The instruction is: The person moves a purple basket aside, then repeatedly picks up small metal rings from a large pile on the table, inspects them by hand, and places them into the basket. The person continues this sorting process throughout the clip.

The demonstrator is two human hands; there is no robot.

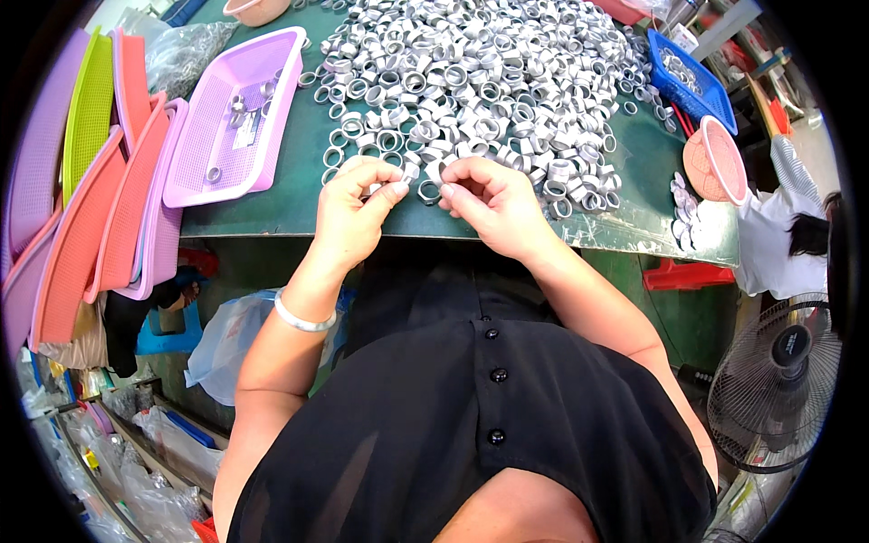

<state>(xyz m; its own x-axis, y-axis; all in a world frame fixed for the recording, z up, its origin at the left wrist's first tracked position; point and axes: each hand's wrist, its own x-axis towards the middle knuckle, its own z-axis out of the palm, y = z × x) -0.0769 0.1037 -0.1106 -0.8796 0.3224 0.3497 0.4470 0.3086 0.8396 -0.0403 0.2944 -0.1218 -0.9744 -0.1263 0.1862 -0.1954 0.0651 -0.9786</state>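
Note:
A large heap of silver-grey metal rings (pixel 489 90) covers much of the green table (pixel 262 214). At its near edge, my left hand (pixel 349 214) is closed, thumb against the fingers, around a small metal ring that its fingers partly cover. Just across from it, my right hand (pixel 505 206) pinches another metal ring (pixel 441 171) between thumb and forefinger. The fingertips of the two hands are close but apart. Loose rings lie around and between them, one (pixel 428 191) right below the right fingertips.
On the left stand a lilac basket (pixel 288 63) holding a few rings and a stack of coloured baskets (pixel 86 204). At right are a blue basket (pixel 665 86), a pink round basket (pixel 724 163), flat silvery pieces (pixel 685 213), a fan (pixel 778 380) and another person (pixel 778 240).

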